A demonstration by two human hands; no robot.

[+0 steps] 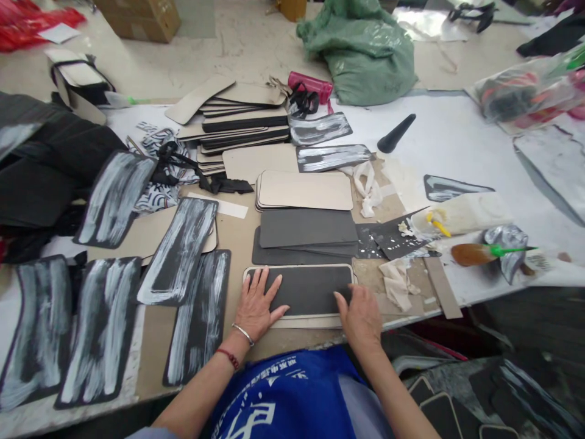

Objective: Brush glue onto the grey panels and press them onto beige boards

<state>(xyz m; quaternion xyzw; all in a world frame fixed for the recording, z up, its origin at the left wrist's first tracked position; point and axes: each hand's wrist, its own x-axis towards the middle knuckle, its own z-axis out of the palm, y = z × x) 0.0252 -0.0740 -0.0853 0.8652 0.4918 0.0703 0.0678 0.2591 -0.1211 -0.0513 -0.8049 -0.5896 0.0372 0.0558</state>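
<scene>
A dark grey rounded panel (308, 292) lies on a slightly larger beige board at the table's front edge, so a beige rim shows around it. My left hand (256, 305) rests flat on the panel's left end with its fingers spread. At the right end my right hand (362, 311) touches the panel's edge, thumb on top and apart from the other fingers, which are bent. Just behind are stacked dark grey panels (308, 229), and behind those a stack of beige boards (305, 190).
Glue-smeared dark panels (103, 329) cover the left side. More boards (247, 128) are piled at the back. To the right lie a brush (473, 253), a white bottle (475, 213) and crumpled tape (397, 283). A green bag (365, 55) stands behind.
</scene>
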